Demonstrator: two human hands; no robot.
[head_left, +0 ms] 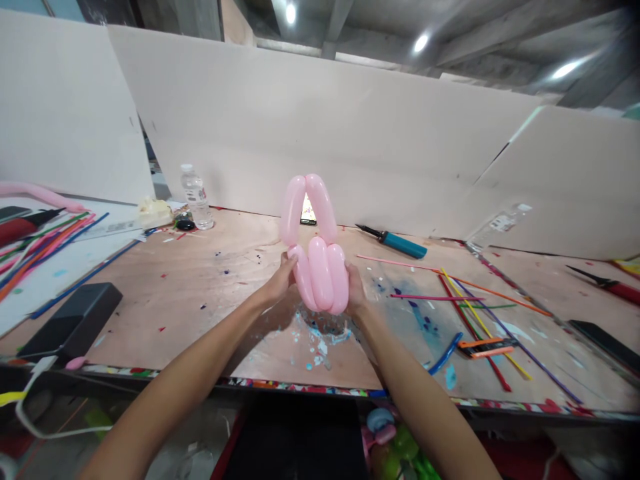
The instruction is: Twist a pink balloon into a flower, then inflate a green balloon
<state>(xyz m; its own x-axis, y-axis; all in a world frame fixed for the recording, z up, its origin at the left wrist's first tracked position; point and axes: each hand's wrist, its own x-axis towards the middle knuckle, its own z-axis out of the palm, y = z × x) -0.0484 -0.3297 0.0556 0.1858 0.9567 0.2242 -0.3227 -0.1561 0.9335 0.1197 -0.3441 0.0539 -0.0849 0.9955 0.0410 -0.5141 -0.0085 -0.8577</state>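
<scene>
A pink twisted balloon (321, 273) is held up over the middle of the table, with several bulging segments side by side below and two longer ones meeting in a peak above. My left hand (283, 277) grips its left side and my right hand (356, 290) grips its right side; the balloon hides part of the fingers of both. Behind the gap between the upper segments, a phone (309, 212) with a lit screen leans near the white board.
A blue hand pump (400, 244) lies behind on the right. Uninflated balloons (463, 303) and an orange cutter (487, 347) lie at right. At left are a bottle (197, 200), a black box (73, 323) and more balloons (45, 250). A white board (325, 127) stands behind.
</scene>
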